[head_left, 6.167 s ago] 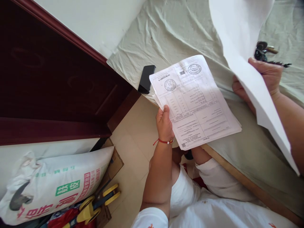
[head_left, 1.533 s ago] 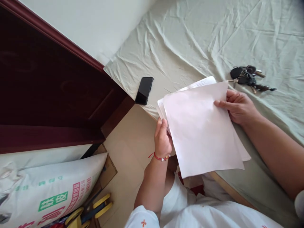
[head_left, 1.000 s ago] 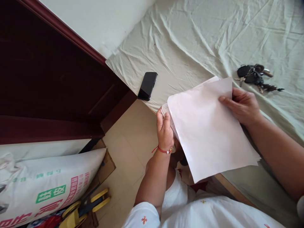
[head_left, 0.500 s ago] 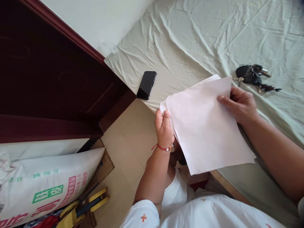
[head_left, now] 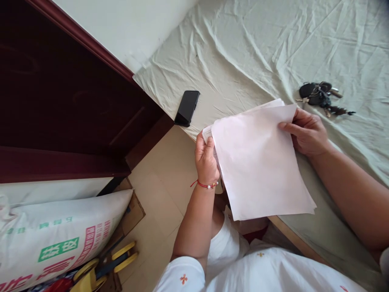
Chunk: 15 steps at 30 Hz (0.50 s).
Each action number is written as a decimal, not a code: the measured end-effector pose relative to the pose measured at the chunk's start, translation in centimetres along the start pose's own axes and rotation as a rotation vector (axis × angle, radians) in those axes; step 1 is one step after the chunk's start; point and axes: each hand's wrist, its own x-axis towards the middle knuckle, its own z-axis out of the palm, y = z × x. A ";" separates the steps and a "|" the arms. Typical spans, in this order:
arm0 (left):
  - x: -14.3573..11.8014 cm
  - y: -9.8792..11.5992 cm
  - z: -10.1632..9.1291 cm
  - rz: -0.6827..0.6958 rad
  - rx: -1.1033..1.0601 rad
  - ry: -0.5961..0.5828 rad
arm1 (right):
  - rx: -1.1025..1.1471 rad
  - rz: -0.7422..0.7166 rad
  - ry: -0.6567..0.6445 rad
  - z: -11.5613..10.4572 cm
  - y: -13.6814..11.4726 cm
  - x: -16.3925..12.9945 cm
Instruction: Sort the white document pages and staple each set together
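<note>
Several loose sheets of white paper (head_left: 258, 166) are held up above the cloth-covered surface, the front one with its blank side toward me. My left hand (head_left: 207, 160), with a red string bracelet on its wrist, is closed on the left edge of the sheets, thumb in front. At the upper right corner my right hand (head_left: 308, 132) pinches the front sheet between its thumb and fingers. Other sheets show behind along the top and left edges, with faint print at the left. How many there are is hidden.
A black phone (head_left: 187, 108) lies near the edge of the pale green cloth (head_left: 243, 48). A bunch of keys (head_left: 319, 95) rests beyond my right hand. At left stand dark red furniture (head_left: 60, 89), a white printed sack (head_left: 67, 227) and a cardboard box (head_left: 136, 211) on the tiled floor (head_left: 161, 174).
The lower edge of the front sheet has swung to the left. Both hands have shifted slightly left, still holding the paper.
</note>
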 end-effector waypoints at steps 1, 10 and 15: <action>0.0 0.0 0.0 0.007 0.006 0.002 | 0.002 -0.001 -0.004 0.0 0.0 0.0; -0.1 0.2 0.1 0.028 0.027 -0.028 | -0.040 -0.113 0.072 -0.1 0.6 -0.2; -0.1 0.4 0.1 -0.007 -0.006 -0.046 | -0.053 -0.084 0.067 0.1 0.3 -0.1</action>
